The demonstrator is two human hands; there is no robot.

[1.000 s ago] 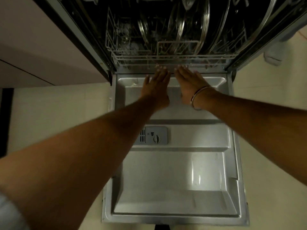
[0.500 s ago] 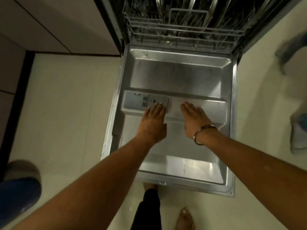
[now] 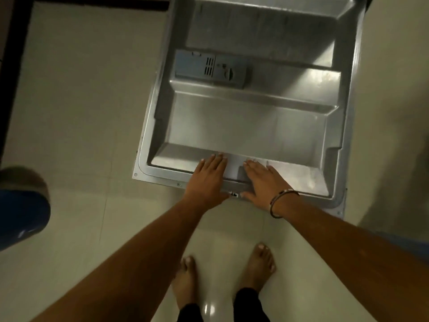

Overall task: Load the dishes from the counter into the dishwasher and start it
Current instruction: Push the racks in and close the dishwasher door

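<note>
Having slid back from the rack to the near lip of the lowered dishwasher door (image 3: 253,126), the left hand (image 3: 206,182) and right hand (image 3: 263,185) rest flat there, fingers straight and together, likely poised to lift it shut.

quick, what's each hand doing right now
Left hand: open, flat on the dishwasher door edge.
Right hand: open, flat on the same edge.

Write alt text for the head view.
Both hands, left hand and right hand, rest flat with straight fingers on the near edge of the open dishwasher door. The detergent dispenser sits on the door; bare feet stand below.
</note>
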